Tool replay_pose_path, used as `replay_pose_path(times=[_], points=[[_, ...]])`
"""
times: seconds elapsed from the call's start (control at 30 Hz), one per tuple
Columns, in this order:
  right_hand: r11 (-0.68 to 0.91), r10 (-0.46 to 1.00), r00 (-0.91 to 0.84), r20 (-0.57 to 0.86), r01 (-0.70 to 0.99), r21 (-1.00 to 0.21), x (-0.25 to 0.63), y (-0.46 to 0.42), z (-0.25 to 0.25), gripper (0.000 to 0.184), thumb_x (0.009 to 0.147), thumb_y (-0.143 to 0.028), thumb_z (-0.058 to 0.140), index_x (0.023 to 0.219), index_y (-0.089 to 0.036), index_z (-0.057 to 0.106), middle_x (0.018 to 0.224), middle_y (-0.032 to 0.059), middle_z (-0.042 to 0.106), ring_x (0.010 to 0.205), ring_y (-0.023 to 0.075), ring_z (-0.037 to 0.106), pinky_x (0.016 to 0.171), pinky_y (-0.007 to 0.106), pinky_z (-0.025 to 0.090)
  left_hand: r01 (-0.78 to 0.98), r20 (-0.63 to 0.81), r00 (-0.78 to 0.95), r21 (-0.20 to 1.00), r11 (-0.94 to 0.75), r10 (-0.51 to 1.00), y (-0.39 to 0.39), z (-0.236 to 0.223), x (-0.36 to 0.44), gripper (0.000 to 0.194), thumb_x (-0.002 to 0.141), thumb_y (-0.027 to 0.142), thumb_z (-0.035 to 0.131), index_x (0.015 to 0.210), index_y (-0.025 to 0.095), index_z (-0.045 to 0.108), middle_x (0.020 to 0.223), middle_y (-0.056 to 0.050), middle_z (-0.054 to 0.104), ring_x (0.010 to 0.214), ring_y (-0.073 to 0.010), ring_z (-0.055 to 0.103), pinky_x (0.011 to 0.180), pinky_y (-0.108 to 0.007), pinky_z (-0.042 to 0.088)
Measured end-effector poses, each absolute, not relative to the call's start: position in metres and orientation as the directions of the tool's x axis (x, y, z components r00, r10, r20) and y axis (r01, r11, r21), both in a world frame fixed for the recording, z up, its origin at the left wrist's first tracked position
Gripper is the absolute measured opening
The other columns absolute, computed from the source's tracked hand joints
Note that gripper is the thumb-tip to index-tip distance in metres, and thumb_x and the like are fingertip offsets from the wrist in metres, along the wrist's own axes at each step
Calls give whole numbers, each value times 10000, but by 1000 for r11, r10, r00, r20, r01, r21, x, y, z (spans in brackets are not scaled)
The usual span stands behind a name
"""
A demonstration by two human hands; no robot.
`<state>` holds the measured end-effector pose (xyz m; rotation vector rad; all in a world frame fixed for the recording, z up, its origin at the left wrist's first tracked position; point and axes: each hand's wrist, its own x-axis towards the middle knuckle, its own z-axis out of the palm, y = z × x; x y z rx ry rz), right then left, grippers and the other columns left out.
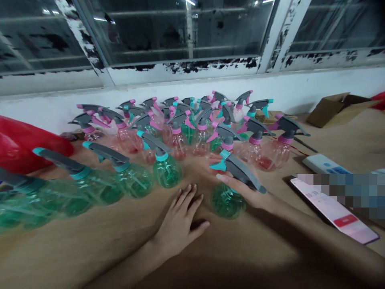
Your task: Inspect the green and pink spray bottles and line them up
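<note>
My right hand is closed around the neck of a green spray bottle with a grey and turquoise trigger head. Its thumb lies across the front just under the trigger, and the other fingers are partly hidden behind the bottle. On the tabletop, my left hand rests flat with its fingers spread, holding nothing. Just beyond its fingertips stands another green spray bottle. More green spray bottles form a row to the left. Several pink spray bottles with grey and pink heads crowd behind, a few green ones among them.
A phone with a lit screen lies at the right, near a white device. An open cardboard box stands at the back right. A red plastic bag sits at the left. White wall and windows rise behind the table.
</note>
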<state>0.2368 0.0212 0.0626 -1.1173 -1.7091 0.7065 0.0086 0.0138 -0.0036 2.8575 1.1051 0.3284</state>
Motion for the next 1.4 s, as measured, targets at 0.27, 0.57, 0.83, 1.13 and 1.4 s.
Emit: replay_pose_path(times=[0.27,0.57,0.83,1.13,1.4], points=[[412,911,-152,383,333,-848,236,21,64,295,833,-412,594,1098,-287,626,845,13,665,724,201,629,688,359,514,663,173,717,130,-737,675,14,-2,10,562,884,470,564,1328,135,480,1488,-162,320,1361,-317,297,1068,-495,305],[442,897,-157,413,294,-847,235,20,70,250,812,-319,616,1056,-271,635,942,24,674,779,201,627,719,358,518,662,187,719,109,-742,669,14,-3,9,559,886,470,559,1342,163,458,1492,-143,320,1359,-304,304,1065,-487,309],[471,882,-162,443,262,-842,237,23,65,277,814,-311,613,1084,-247,623,963,37,671,743,185,610,683,339,509,659,185,727,86,-748,661,14,-4,9,554,904,472,539,1343,145,455,1489,-156,322,1353,-314,313,1049,-493,330],[499,867,-183,464,316,-807,237,23,69,226,784,-342,652,977,-229,623,874,31,650,779,192,626,688,329,497,655,204,733,46,-754,649,15,-8,7,565,900,477,543,1351,151,443,1483,-152,334,1348,-318,321,1034,-494,358],[530,848,-192,495,340,-776,239,25,73,93,846,-295,566,800,-216,546,698,-17,584,603,127,559,588,291,459,639,212,745,43,-768,632,17,-5,8,547,916,475,516,1342,140,446,1483,-151,335,1357,-307,310,1042,-492,350]])
